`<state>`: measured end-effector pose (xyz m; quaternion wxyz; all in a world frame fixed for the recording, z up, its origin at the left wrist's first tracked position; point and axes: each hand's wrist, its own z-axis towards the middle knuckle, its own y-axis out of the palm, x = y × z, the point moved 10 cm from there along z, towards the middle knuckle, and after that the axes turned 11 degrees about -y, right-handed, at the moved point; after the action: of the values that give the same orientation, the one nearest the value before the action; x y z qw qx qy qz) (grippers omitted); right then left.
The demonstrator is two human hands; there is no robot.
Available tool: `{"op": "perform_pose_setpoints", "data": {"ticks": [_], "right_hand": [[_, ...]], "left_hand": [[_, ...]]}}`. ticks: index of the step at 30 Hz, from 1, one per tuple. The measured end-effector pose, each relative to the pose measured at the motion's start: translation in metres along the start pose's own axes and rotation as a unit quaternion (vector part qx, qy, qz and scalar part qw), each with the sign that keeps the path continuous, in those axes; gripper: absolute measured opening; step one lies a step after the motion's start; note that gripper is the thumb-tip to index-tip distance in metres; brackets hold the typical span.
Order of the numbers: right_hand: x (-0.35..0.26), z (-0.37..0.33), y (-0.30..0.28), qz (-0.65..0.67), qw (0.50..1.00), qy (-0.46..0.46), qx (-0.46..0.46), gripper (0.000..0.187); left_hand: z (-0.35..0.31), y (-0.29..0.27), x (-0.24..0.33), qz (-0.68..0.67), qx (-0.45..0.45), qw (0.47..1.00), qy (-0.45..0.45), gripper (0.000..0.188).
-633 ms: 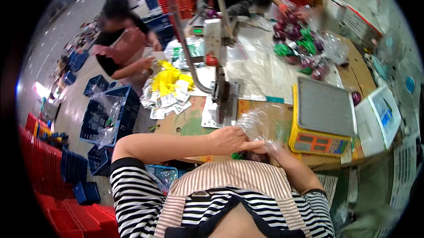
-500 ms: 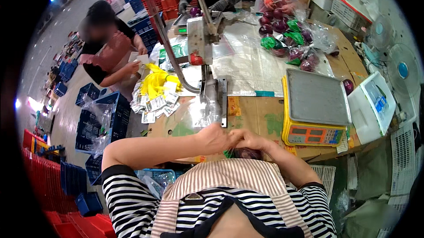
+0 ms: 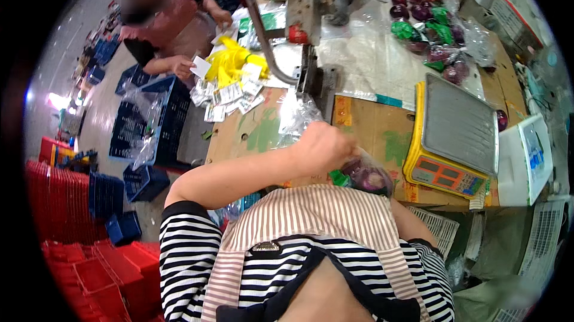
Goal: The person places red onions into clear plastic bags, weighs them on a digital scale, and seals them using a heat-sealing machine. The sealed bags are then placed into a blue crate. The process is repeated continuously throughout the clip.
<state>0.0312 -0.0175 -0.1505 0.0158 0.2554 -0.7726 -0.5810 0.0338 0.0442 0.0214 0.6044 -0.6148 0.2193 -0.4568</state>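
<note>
My left hand point(image 3: 326, 150) is closed in front of my chest, its fingers pinched at the gathered top of a clear plastic bag. Round purple onions point(image 3: 373, 180) show through this bag, and a green patch point(image 3: 339, 178) shows at its left side. The bag hangs at the table's near edge, against my striped apron point(image 3: 311, 208). Only the forearm point(image 3: 412, 223) of my right arm appears; the hand is hidden behind the bag and apron. Just beyond my left hand, crumpled clear plastic point(image 3: 299, 116) lies at the foot of a metal bench device point(image 3: 308, 74).
A yellow scale point(image 3: 457, 125) stands to the right, beside a white foam box point(image 3: 526, 161). Bagged onions point(image 3: 439, 41) lie at the far right. Yellow straps point(image 3: 233, 65) with white tags lie left, near a co-worker point(image 3: 170, 23) holding a white card. Blue crates point(image 3: 146, 122) stand on the floor.
My hands were together at the bag's top; now the left alone shows there and the right has dropped out of sight. The bag has come into fuller view. My view has shifted.
</note>
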Motion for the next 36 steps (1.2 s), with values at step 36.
{"op": "perform_pose_setpoints", "data": {"ticks": [36], "right_hand": [[-0.296, 0.034, 0.401, -0.854, 0.351, -0.322, 0.210, 0.054]], "left_hand": [[-0.012, 0.092, -0.226, -0.158, 0.204, 0.965, -0.047, 0.014]]}}
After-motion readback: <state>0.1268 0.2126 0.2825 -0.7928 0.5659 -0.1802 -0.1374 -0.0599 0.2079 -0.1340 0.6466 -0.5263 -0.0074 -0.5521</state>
